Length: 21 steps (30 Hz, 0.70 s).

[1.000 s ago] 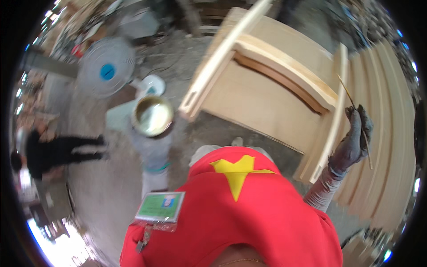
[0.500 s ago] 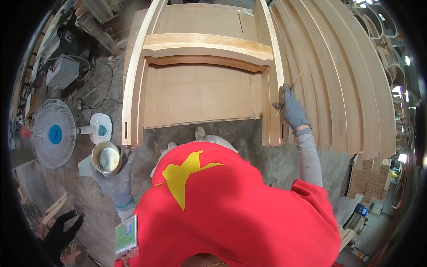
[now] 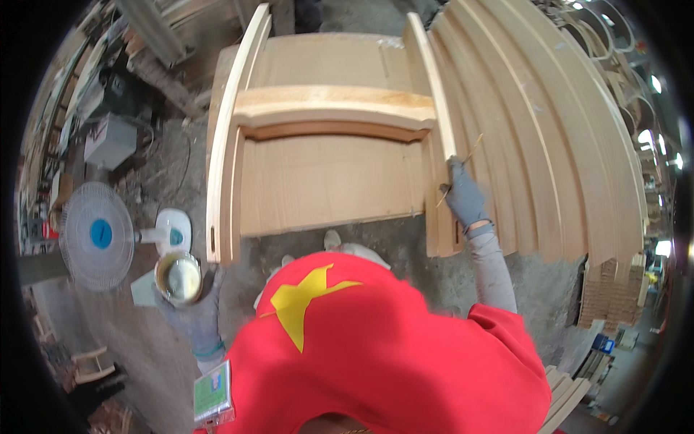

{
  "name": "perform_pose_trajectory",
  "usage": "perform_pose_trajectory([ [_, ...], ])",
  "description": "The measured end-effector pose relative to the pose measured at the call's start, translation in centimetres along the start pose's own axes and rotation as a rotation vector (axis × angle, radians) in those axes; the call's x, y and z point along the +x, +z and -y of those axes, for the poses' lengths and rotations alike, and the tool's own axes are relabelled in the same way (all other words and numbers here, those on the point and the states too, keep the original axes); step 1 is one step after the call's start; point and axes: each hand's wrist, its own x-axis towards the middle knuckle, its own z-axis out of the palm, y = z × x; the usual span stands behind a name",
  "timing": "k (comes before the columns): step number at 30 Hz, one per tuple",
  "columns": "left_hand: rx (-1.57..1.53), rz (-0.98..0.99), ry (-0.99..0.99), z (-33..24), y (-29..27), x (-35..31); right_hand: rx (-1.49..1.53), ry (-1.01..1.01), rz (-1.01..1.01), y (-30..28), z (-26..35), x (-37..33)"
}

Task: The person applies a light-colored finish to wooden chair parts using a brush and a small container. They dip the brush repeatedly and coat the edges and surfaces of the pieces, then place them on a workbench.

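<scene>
- Right hand [image 3: 465, 194], gloved, closed round a thin stick [image 3: 457, 173], probably a light, stiff brush, at the wooden frame [image 3: 441, 145]'s right rail.
- Left hand [image 3: 194, 307] grips a small tin [image 3: 178, 278] from below; liquid inside, keep level.

Even, soft daylight, no hard shadows; bright glare spots far right of the grey-gloved right hand [image 3: 464, 194]. Straight boards bow toward the dark rim; centre sharp.

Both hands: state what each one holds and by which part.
The left hand grips a small open can from below, around its body. The right hand holds a thin stick at its middle, against the wooden frame.
</scene>
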Motion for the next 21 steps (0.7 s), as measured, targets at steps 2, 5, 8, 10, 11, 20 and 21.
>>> perform_pose_trajectory([
  [2, -0.138, -0.005, -0.069, -0.1, -0.9, -0.2, 0.044, 0.001, -0.031, -0.5, 0.4, -0.3],
  [5, -0.92, -0.025, -0.521, -2.3, -0.2, 0.3, 0.141, 0.058, -0.05, -2.8, 2.1, -0.4],
  [8, -0.809, 0.053, -0.39, -4.7, 2.1, 0.4, 0.121, -0.059, -0.162, -2.8, 1.5, -0.6],
  [10, -0.494, 0.089, -0.111, -4.0, 3.5, 0.1, 0.108, -0.028, -0.127, -3.5, 1.9, -0.7],
  [11, -0.461, 0.079, -0.074, -3.7, 4.1, 0.0, 0.102, -0.009, -0.11, -3.8, 2.0, -0.7],
  [20, -0.39, 0.137, 0.114, -5.5, 6.0, 0.0, 0.022, -0.016, -0.16, -1.1, 0.0, 0.2],
  [21, -0.346, 0.12, 0.149, -6.3, 6.3, -0.1, -0.002, -0.001, -0.116, -0.8, 0.0, 0.5],
])
